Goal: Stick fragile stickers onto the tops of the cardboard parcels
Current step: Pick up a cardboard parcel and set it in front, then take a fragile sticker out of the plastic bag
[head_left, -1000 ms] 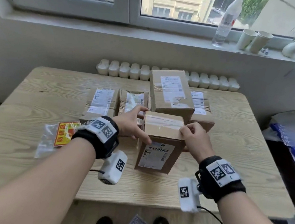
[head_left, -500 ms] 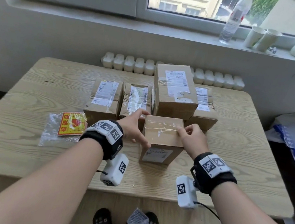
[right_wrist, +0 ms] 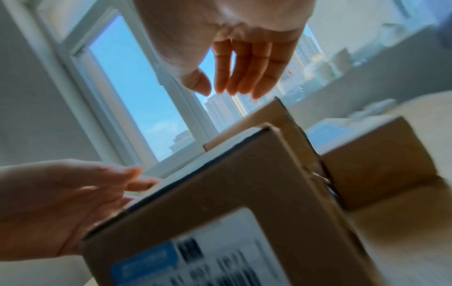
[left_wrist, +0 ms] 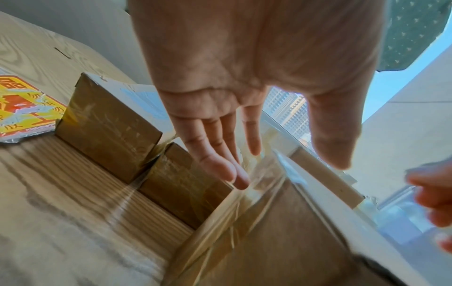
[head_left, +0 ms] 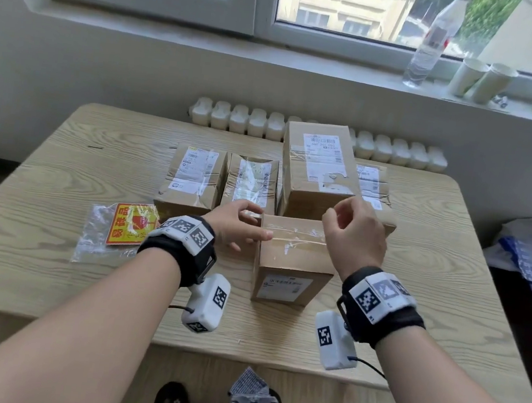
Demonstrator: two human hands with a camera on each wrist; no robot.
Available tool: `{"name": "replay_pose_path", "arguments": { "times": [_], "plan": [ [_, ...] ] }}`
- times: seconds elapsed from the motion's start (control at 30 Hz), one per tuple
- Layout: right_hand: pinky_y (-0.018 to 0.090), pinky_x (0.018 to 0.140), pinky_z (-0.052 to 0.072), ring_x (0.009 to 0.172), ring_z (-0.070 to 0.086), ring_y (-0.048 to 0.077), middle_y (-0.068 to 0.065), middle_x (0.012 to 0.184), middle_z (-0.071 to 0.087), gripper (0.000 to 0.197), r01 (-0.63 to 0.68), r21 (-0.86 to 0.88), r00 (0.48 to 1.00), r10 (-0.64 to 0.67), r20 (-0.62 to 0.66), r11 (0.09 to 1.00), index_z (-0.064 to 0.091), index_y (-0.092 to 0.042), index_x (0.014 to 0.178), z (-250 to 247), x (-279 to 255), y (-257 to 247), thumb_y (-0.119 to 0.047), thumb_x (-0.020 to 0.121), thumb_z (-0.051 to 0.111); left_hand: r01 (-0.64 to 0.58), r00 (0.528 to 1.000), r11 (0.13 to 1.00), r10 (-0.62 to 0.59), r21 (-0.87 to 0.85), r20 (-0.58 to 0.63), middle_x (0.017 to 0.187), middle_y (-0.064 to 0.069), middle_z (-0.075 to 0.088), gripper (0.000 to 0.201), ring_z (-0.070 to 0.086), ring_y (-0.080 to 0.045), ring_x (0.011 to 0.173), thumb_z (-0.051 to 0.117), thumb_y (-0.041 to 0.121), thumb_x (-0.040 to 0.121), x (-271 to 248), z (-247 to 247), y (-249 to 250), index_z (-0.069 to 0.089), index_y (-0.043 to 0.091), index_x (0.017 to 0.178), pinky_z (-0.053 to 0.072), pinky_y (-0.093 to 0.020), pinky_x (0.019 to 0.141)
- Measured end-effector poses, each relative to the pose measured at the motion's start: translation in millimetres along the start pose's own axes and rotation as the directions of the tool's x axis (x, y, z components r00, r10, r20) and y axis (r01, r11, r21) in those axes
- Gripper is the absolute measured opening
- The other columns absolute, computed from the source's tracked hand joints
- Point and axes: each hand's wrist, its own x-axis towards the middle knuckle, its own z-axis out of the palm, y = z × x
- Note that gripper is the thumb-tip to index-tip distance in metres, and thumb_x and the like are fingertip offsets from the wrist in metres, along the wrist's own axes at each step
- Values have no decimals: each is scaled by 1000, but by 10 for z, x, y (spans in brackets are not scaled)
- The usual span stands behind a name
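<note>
A small cardboard parcel [head_left: 291, 257] stands on the wooden table [head_left: 50, 276], its taped top face up and a white label on its near side. My left hand [head_left: 238, 228] lies at its top left edge with straight fingers [left_wrist: 220, 154] touching the tape. My right hand [head_left: 350, 231] hovers above the parcel's far right corner, its fingers [right_wrist: 244, 73] loosely bent and holding nothing. A clear bag of red and yellow fragile stickers [head_left: 125, 228] lies on the table to the left of my left wrist. In the right wrist view the parcel [right_wrist: 220, 212] fills the foreground.
Behind the small parcel stand a tall parcel [head_left: 318, 167], two flat ones [head_left: 191, 179] [head_left: 250, 183] to its left and one [head_left: 375, 194] to its right. A radiator [head_left: 241, 119] runs behind the table. A bottle [head_left: 432, 41] and cups [head_left: 484, 80] are on the sill.
The small parcel was tipped upright and set down on the table, taped face up. My right hand has let go and lifted off it. My left hand's grip has relaxed.
</note>
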Motion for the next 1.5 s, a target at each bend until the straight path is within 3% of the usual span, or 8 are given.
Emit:
{"name": "replay_pose_path", "arguments": {
  "times": [0.2, 0.4, 0.57, 0.73, 1.0, 1.13, 1.33, 1.5],
  "plan": [
    [22, 62, 39, 64, 49, 0, -17, 67, 51, 10, 182, 114, 972, -196, 131, 977, 58, -21, 82, 239, 19, -748, -27, 90, 57, -14, 934, 997, -15, -78, -358, 93, -3, 68, 11, 64, -12, 75, 71, 14, 82, -40, -526, -242, 66, 19, 90, 53, -25, 60],
    [27, 65, 44, 74, 56, 13, -10, 74, 58, 8, 239, 83, 876, -251, 411, 968, 59, -24, 81, 1005, -117, -1282, -27, 88, 55, 84, 784, 989, -142, -123, -604, 79, -8, 69, 16, 61, -22, 62, 67, 6, 79, -82, -1207, -861, 65, 21, 72, 56, -34, 68],
    [32, 77, 52, 87, 62, 19, -1, 90, 66, 12, 168, -11, 736, -118, 667, 986, 66, -20, 89, 1710, -273, -1365, -25, 88, 55, 242, 730, 966, -240, -88, -640, 95, -3, 71, 10, 66, -24, 91, 68, 15, 78, -33, -1604, -1413, 67, 25, 78, 53, -33, 85],
    [42, 82, 57, 84, 70, 24, 3, 88, 73, 13, 57, -108, 597, 53, 801, 993, 60, -27, 76, 2303, -451, -1190, -26, 86, 53, 465, 553, 871, -427, -160, -716, 134, -14, 47, 42, 42, -32, 125, 65, 24, 79, 23, -1781, -1882, 56, 25, 120, 34, -35, 105],
    [43, 75, 59, 76, 72, 28, 8, 80, 74, 36, -243, -94, 543, 216, 811, 965, 59, -13, 103, 2731, -629, -975, -46, 89, 59, 514, 635, 849, -473, -123, -612, 145, -18, 35, 94, 47, -36, 125, 69, 13, 80, -20, -1732, -2245, 9, 25, 151, 40, -40, 101],
    [35, 58, 56, 64, 68, 26, 11, 78, 72, 36, -369, -62, 563, 276, 779, 927, 56, -11, 103, 2708, -634, -928, -31, 80, 76, 552, 719, 832, -512, -61, -471, 118, -9, 56, 77, 58, -30, 106, 74, 12, 70, -41, -1627, -2278, 31, 21, 134, 47, -34, 89],
    [46, 81, 58, 81, 70, 30, 2, 74, 67, 26, -284, -161, 548, 298, 781, 945, 70, -18, 95, 2586, -574, -853, -1, 76, 66, 490, 719, 863, -481, -125, -501, 85, -4, 68, 34, 63, -23, 80, 85, 31, 60, -88, -1576, -2289, 54, 19, 70, 54, -32, 75],
    [34, 64, 58, 59, 64, 18, -1, 70, 67, 32, -303, -145, 526, 293, 798, 942, 71, -29, 79, 2464, -538, -773, 1, 83, 63, 441, 810, 881, -473, -171, -347, 109, -1, 59, 59, 56, -19, 100, 86, 36, 64, -116, -1565, -2207, 59, 13, 110, 42, -27, 85]
  ]
}}
